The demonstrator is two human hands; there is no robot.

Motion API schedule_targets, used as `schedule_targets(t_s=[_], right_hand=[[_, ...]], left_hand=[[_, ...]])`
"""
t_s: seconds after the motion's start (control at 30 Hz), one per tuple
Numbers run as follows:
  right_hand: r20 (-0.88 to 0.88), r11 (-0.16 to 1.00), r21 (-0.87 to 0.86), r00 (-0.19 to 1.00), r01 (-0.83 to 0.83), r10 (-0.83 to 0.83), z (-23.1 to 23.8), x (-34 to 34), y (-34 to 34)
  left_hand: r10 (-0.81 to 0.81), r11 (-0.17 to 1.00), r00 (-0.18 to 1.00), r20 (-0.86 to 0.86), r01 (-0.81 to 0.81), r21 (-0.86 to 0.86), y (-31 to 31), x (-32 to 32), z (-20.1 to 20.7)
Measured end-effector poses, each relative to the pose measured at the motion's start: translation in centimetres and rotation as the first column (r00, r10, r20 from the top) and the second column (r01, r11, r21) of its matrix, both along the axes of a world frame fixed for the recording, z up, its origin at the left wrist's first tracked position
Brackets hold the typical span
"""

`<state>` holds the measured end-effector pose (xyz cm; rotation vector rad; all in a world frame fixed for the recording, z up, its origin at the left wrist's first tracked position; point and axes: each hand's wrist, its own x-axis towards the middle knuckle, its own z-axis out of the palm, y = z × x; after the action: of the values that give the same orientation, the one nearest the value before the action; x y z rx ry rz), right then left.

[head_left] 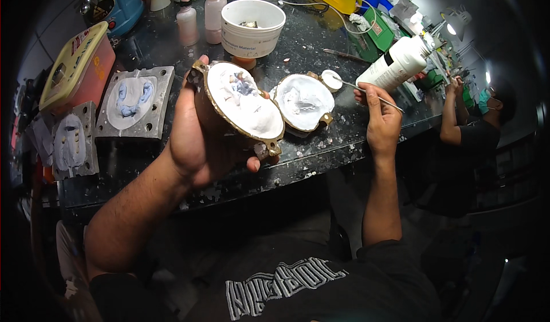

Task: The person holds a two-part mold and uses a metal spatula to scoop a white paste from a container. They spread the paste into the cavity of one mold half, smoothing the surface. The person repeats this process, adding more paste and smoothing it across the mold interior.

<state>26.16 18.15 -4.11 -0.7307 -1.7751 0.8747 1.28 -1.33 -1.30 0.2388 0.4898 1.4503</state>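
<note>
My left hand [190,141] is wrapped round a brass-coloured dental flask half [260,121], tilted up off the table. White plaster fills it, with a hollow holding some teeth and bluish-grey patches near its upper part. In my right hand [379,118] is a slender metal dental instrument [350,85], pinched between the fingers. Its tip reaches a small round white cup [331,78]; whether it touches what is inside I cannot tell. Between my hands another flask half [303,101] lies on the table, its white plaster facing up with an uneven hollow in the middle.
Two grey metal mould plates [162,107] [89,150] with plaster lie left, beside a lidded box [77,64]. Behind stand a white tub [252,32], pink bottles [216,12] and a blue machine [120,7]. A white bottle [395,64] is right; a masked person [475,118] works beyond.
</note>
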Motion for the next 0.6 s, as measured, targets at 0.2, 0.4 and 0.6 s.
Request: schedule_targets(t_s=[0.2, 0.4, 0.6], right_hand=[[-0.071, 0.996, -0.048, 0.995, -0.077, 0.074, 0.7, -0.1, -0.5], [-0.209, 0.971, -0.059, 0.954, -0.233, 0.216, 3.2, -1.8, -5.8], [-0.056, 0.893, 0.253, 0.916, -0.372, 0.397, 4.4, -4.0, -8.9]], left_hand=[[-0.049, 0.998, 0.998, -0.025, 0.05, 0.039, -0.2, -0.2, -0.5], [-0.109, 0.994, 0.992, -0.071, 0.109, -0.008, -0.1, -0.2, -0.3], [-0.1, 0.995, 0.988, -0.117, 0.1, -0.007, -0.1, -0.2, -0.2]])
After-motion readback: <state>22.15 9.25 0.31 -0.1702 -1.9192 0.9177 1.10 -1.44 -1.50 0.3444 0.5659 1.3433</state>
